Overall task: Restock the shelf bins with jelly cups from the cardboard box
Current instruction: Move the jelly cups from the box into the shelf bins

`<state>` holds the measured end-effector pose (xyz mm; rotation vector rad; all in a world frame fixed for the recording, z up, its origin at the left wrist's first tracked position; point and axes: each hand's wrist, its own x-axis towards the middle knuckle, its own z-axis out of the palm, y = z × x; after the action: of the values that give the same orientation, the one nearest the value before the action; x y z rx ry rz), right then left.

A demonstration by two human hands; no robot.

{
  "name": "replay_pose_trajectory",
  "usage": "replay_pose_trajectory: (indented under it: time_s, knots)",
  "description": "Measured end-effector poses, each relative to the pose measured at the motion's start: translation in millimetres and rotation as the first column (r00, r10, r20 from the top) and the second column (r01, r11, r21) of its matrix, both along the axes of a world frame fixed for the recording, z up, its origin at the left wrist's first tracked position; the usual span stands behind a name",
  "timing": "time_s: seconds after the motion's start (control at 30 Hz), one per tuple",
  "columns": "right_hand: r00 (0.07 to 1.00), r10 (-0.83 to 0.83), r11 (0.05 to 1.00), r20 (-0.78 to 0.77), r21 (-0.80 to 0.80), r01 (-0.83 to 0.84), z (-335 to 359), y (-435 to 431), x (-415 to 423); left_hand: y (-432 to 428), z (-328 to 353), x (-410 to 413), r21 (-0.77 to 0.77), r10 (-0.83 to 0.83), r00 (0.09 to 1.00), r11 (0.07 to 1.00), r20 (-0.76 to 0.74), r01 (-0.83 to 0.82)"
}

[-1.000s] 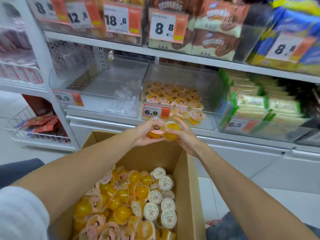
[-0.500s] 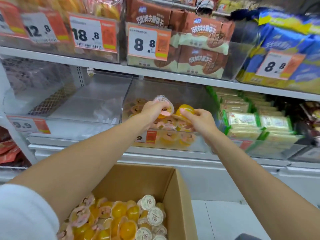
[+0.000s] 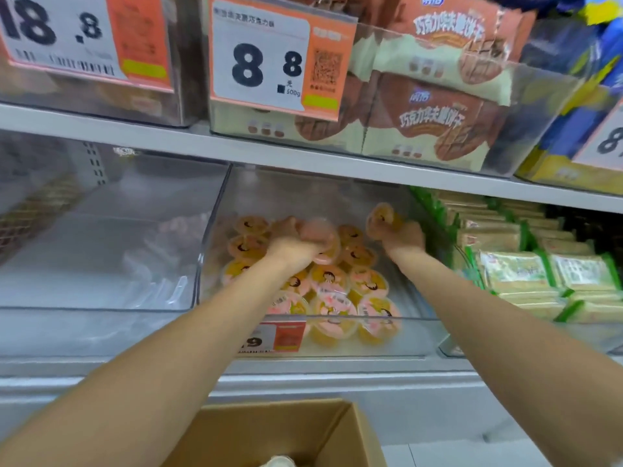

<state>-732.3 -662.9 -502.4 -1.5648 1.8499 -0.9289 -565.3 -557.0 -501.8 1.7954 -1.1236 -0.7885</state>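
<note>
Filling the front and middle of the clear bin, the jelly cups sit in tidy rows, lids up. They are small round tubs of orange-yellow jelly under pink film printed with a dark-haired cartoon figure. The front row sits against the bin's front wall, just beside an orange price tag.

Both bare forearms stretch over that front wall. The left hand has its fingers curled round a pink-lidded cup, which is blurred and held just above the middle rows. The right hand grips a second cup, its lid tipped toward the aisle, up near the back right of the bin and apart from the rows.

Bare bin floor shows behind the rows and along the right wall, beside the right hand. The upper shelf runs low over the bin's open top, and both hands are beneath its edge. To the left stands a neighbouring bin, and on the right green-edged packets crowd close against the wall. The cardboard box sits below, its open rim at the bottom of view between the two arms.
</note>
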Motion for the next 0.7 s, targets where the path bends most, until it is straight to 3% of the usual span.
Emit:
replay_pose_trajectory:
  time_s: [0.07, 0.17, 0.23, 0.33, 0.4, 0.47, 0.5, 0.57, 0.6, 0.67, 0.7]
  knots:
    - [0.965, -0.004, 0.994, -0.263, -0.109, -0.026, -7, -1, 5, 0, 0, -2, -0.017, -0.013, 1.0, 1.0, 0.006, 0.013]
    - [0.87, -0.076, 0.988, -0.488, -0.157, -0.002, -13, -4, 9, 2, 1, -5, -0.042, -0.023, 1.0, 0.999, 0.013, 0.024]
    - [0.841, -0.045, 0.99, -0.539, -0.137, -0.035, -15, -6, 11, 2, 0, -6, -0.041, -0.031, 1.0, 0.999, 0.002, 0.031]
    - [0.863, 0.111, 0.986, -0.493, -0.057, -0.16, -16, -8, 9, 4, 0, -6, -0.044, -0.028, 0.999, 0.999, -0.03, 0.027]
    - [0.856, 0.121, 0.977, -0.503, -0.094, -0.193, -8, -1, 4, 3, -1, -4, -0.046, -0.015, 0.998, 0.999, -0.058, 0.012]
    - [0.892, 0.143, 0.942, -0.429, -0.218, -0.255, 5, 14, 1, 2, -1, -3, -0.044, 0.014, 0.996, 0.999, -0.089, -0.018]
    - [0.917, 0.245, 0.915, -0.315, -0.237, -0.325, 12, 27, 1, 3, -1, -3, -0.057, 0.012, 0.993, 0.998, -0.12, -0.019]
    - [0.869, 0.494, 0.866, 0.035, -0.104, -0.489, 20, 54, 7, 4, 0, -5, -0.091, -0.038, 0.959, 0.996, -0.281, 0.013]
    - [0.823, 0.542, 0.838, 0.172, -0.034, -0.545, 20, 63, 10, 6, 3, -8, -0.114, -0.088, 0.915, 0.992, -0.393, 0.046]
    - [0.786, 0.526, 0.829, 0.324, 0.011, -0.56, 18, 68, 10, 11, 10, -13, -0.127, -0.138, 0.81, 0.989, -0.57, 0.08]
    - [0.799, 0.504, 0.848, 0.328, -0.012, -0.53, 19, 69, 9, 13, 11, -15, -0.118, -0.128, 0.803, 0.99, -0.582, 0.072]
